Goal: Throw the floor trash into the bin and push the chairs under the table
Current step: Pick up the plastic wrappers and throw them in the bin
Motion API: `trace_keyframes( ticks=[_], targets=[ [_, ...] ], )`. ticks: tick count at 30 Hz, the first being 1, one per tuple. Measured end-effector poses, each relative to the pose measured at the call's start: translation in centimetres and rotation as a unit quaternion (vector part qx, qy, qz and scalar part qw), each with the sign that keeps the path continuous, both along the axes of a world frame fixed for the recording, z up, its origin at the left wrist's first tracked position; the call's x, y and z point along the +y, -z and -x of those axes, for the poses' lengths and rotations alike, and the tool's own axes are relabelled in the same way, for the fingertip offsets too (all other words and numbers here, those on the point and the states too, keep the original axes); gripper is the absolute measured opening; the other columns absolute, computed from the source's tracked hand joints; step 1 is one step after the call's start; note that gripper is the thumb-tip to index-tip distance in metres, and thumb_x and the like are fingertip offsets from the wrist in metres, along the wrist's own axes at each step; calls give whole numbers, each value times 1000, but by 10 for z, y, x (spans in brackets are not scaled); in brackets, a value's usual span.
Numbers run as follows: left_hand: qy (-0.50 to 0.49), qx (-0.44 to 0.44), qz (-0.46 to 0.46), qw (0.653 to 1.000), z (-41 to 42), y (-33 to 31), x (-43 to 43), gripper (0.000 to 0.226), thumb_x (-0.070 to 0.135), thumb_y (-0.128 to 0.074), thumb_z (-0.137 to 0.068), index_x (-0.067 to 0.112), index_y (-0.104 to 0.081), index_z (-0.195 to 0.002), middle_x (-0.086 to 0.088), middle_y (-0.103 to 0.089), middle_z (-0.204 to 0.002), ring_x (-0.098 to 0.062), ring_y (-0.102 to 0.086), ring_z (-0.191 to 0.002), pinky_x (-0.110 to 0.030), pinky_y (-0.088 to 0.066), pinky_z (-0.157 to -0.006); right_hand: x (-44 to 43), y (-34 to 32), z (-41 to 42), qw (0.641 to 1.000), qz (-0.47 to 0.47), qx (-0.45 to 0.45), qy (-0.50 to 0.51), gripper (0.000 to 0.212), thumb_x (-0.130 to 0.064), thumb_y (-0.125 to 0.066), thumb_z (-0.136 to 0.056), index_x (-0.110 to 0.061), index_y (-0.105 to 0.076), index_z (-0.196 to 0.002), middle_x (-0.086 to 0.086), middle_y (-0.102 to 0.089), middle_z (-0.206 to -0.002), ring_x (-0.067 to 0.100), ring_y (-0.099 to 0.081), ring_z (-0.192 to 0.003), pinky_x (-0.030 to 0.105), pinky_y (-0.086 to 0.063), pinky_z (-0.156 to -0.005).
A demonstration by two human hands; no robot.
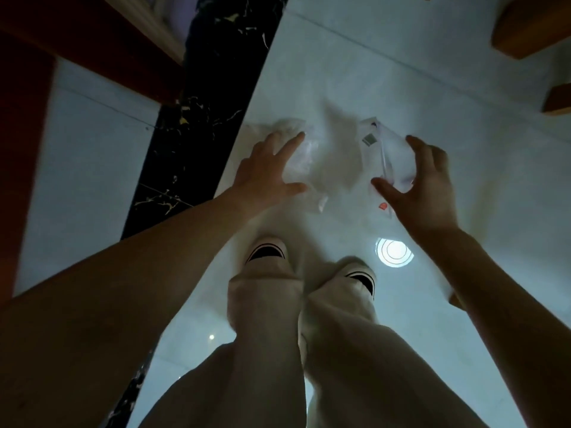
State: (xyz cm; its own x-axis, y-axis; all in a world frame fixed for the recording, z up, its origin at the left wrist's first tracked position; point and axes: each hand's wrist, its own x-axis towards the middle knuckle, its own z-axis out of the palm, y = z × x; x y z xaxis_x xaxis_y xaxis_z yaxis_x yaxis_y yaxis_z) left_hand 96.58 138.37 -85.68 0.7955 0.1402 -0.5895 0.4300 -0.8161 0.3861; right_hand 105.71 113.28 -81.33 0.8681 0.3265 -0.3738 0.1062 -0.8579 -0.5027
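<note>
On the pale glossy floor the clear plastic trash lies ungathered, my left hand and right hand spread open around it, bin and chairs seemingly still ahead

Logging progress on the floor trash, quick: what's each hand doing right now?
Left hand: open, fingers spread over the crumpled plastic bag, no grip yet.
Right hand: open, curled around the clear plastic wrapper, not closed on it.
</note>
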Motion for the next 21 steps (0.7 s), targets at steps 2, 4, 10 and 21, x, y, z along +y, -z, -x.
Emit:
trace_keyframes(
  ticks=[2,4,10,21],
  targets=[
    [23,-1,-26,999,-6,13,-3,87,51,-68,-80,37,-18,-149,-9,-22,-152,-33,-29,-133,-51,-41,-99,0,10,0,1000,2,3,-6,80,-36,-78,-79,-19,-37,-145,11,-41,-141,7,-46,-78,23,-42,-69],
    [32,-21,-46,998,-11,20,-3,77,39,-69,-83,30,-27,-147,-13,-32,-143,-35,-36,-124,-50,-47,-90,2,19,-1,1000,3,13,-6,80,-36,-78,-79,-20,-36,-145,9,-41,-141,5,-47,-75,21,-42,-66],
    [-38,-85,-1,996,-18,3,0,60,21,-65,-85,18,-40,-139,-14,-45,-127,-33,-45,-114,-44,-47,-86,15,10,-4,1000,-2,25,-17,81,-37,-78,-78,-22,-35,-145,8,-40,-141,12,-48,-87,25,-41,-71],
    [-147,-142,125,971,-16,-265,32,76,15,-68,-83,10,-27,-147,-11,-39,-147,-24,-37,-134,-34,-31,-111,52,-239,-6,998,-49,5,36,79,-44,-75,-78,-26,-35,-144,4,-40,-142,26,-58,-104,31,-49,-83]
  ],
)
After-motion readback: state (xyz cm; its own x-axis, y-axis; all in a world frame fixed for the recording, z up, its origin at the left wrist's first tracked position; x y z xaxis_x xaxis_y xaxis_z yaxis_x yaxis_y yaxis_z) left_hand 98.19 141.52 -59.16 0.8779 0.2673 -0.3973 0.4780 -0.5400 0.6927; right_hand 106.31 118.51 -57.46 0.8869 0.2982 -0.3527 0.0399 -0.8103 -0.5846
